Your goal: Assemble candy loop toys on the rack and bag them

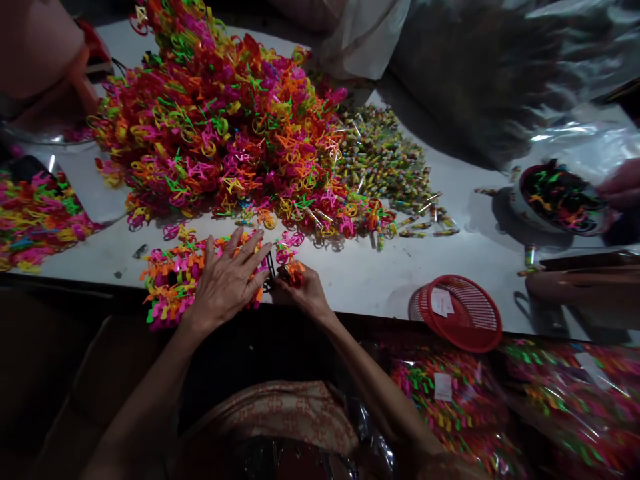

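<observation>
My left hand point(230, 277) lies flat with its fingers stretched out over tight rows of small bright plastic toys point(173, 280) at the table's front edge. The end of a black ladder-like frame point(271, 270) shows just past its fingertips. Beside that frame, my right hand point(307, 290) has its fingers closed around an orange-red small plastic toy point(294, 272). Its exact shape is partly covered by the fingers. A few loose pink pieces point(289, 248) lie just behind the right hand.
A large heap of colourful plastic pieces point(225, 133) covers the back of the table, with small printed tubes point(385, 160) to its right. A red basket point(463, 313) sits at the front edge. At right, another person's hand point(623, 187) is by a bowl point(520, 207). Filled bags point(450, 413) lie below.
</observation>
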Demonstrator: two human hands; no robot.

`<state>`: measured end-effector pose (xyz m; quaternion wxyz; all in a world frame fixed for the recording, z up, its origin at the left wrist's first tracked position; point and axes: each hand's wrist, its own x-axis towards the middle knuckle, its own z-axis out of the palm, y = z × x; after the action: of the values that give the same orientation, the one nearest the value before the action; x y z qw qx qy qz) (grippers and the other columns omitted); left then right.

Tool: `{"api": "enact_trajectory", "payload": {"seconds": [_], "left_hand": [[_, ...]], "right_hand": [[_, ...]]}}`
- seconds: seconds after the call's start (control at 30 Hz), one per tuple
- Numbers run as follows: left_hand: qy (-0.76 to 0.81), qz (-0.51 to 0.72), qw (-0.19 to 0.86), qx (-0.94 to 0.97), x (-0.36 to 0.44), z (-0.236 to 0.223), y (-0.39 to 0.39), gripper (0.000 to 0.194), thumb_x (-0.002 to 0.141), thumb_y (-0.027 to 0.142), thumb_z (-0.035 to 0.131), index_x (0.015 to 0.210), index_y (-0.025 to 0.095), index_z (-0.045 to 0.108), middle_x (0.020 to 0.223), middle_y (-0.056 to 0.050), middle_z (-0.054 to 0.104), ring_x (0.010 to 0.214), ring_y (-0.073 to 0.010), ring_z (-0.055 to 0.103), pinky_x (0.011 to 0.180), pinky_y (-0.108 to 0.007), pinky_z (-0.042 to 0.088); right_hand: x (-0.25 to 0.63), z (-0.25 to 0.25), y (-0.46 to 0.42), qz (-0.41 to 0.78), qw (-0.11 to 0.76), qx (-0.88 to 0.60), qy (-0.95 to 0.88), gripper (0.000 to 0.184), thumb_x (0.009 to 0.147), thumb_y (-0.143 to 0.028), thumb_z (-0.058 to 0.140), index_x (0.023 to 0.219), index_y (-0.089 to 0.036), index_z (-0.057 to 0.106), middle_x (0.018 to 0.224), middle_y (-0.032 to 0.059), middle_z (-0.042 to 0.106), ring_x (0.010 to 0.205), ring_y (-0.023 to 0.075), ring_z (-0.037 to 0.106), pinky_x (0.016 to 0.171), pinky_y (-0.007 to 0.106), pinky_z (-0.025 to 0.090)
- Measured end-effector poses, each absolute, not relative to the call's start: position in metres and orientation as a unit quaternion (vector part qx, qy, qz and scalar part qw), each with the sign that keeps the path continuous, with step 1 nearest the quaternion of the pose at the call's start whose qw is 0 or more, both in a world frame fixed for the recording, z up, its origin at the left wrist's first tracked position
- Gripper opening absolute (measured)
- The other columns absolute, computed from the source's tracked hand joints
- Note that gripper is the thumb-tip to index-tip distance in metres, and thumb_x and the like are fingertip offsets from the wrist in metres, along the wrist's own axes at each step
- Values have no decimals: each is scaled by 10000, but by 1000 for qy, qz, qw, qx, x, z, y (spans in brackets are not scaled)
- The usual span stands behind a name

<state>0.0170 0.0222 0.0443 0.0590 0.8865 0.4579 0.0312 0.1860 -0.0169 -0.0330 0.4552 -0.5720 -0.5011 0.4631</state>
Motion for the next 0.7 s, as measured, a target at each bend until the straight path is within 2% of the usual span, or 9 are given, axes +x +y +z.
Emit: {"api": "enact_trajectory", "payload": {"seconds": [0.17, 0.27, 0.37, 0.43, 0.53, 0.6, 0.7], "left_hand": [[459, 21, 66, 886, 18, 48, 22, 471, 963, 348, 288, 1419, 314, 401, 1538, -10, 325, 1446, -311, 214, 1117, -700, 79], [456, 21, 63, 888, 18, 48, 22, 475, 965, 354, 278, 1419, 299, 404, 1537, -11, 322, 1446, -320, 212, 1113, -706, 77], [451, 24, 63, 890, 18, 46, 22, 477, 965, 396, 292, 1424, 311, 392, 1534, -18, 331, 1445, -322, 212, 1110, -709, 75], [452, 23, 62, 890, 18, 44, 24, 497, 956, 443, 315, 1432, 312, 376, 1539, -27, 322, 1448, -327, 201, 1107, -712, 73], [461, 25, 55, 885, 17, 42, 25, 532, 944, 486, 332, 1442, 302, 357, 1554, -35, 290, 1453, -339, 174, 1096, -727, 64], [465, 26, 49, 883, 16, 42, 25, 535, 940, 494, 337, 1435, 297, 371, 1555, -37, 288, 1451, -344, 179, 1088, -736, 67], [459, 26, 48, 887, 14, 45, 22, 514, 930, 482, 371, 1413, 308, 411, 1540, -34, 324, 1444, -339, 208, 1096, -727, 82]], "right_hand": [[170, -38, -17, 445, 482, -540, -528, 250, 762, -376, 586, 617, -188, 506, 644, -13, 499, 615, 125, 469, 587, 239, 393], [175, -38, -15, 425, 442, -530, -585, 254, 779, -320, 552, 582, -189, 461, 609, -23, 460, 587, 115, 426, 580, 235, 359], [177, -32, -13, 384, 334, -544, -667, 190, 788, -252, 552, 618, -178, 511, 659, -5, 515, 592, 115, 443, 577, 230, 339], [171, -26, -14, 341, 238, -564, -714, 56, 771, -194, 574, 724, -165, 587, 775, 31, 589, 638, 129, 501, 591, 231, 340], [157, -18, -16, 292, 126, -620, -717, 155, 795, -129, 539, 907, -152, 643, 925, 86, 639, 680, 149, 564, 592, 239, 347], [158, -14, -13, 306, 116, -624, -710, 180, 814, -125, 529, 934, -151, 661, 928, 87, 655, 682, 151, 581, 593, 239, 361], [181, -7, 3, 329, 174, -590, -717, 182, 818, -144, 555, 937, -158, 691, 875, 57, 670, 731, 159, 600, 642, 239, 403]]}}
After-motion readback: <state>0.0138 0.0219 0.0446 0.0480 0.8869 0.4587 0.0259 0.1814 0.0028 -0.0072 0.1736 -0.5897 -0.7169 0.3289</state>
